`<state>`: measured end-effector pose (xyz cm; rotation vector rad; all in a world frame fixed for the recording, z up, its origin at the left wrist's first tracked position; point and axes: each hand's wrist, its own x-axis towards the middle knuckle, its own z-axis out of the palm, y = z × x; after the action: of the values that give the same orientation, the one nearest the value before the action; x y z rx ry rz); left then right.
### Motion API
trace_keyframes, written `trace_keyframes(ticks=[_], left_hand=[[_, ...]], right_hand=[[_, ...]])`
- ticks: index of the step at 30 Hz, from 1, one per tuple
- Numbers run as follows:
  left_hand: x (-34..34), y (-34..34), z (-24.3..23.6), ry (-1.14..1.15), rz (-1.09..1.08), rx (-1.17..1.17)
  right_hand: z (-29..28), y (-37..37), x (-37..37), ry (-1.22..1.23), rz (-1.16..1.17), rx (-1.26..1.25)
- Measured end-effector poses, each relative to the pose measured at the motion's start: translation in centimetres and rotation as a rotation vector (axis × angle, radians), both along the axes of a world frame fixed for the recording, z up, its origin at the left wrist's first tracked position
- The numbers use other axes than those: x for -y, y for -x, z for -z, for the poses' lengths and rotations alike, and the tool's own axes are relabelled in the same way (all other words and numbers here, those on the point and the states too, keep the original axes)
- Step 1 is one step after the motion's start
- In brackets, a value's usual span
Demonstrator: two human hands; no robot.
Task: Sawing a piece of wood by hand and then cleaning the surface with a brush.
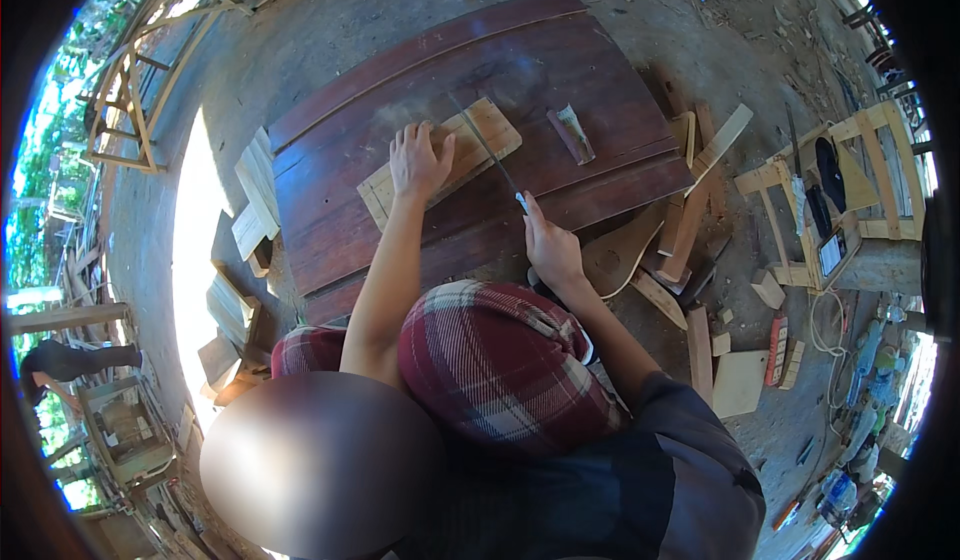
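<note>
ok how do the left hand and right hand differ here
The left hand is open and laid on the board; the right hand is closed around the near end of the saw.
The left hand is over the board; the right hand is off it, past its near edge.
Both hands are bare.

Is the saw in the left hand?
No, the right hand grips the saw; the left hand rests on the board.
</note>
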<state>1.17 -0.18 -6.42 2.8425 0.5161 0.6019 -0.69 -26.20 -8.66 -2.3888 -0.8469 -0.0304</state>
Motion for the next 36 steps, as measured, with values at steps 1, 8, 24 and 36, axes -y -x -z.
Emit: trace_keyframes(ticks=[1, 8, 24, 36], left_hand=[[-0.1, 0.2, 0.2, -0.005, -0.006, -0.002], [-0.2, 0.5, 1.9, 0.007, -0.205, -0.015], [0.5, 0.2, 1.7, 0.090, -0.171, 0.059], [-0.1, 0.8, 1.6, 0.142, -0.190, 0.081]], right_hand=[[-0.3, -0.1, -0.1, 0.025, -0.004, -0.005], [-4.3, 0.6, 0.3, 0.229, -0.020, -0.084], [-3.6, -4.8, -7.0, 0.335, -0.037, -0.135], [-4.3, -1.5, -2.2, 0.427, -0.016, -0.202]])
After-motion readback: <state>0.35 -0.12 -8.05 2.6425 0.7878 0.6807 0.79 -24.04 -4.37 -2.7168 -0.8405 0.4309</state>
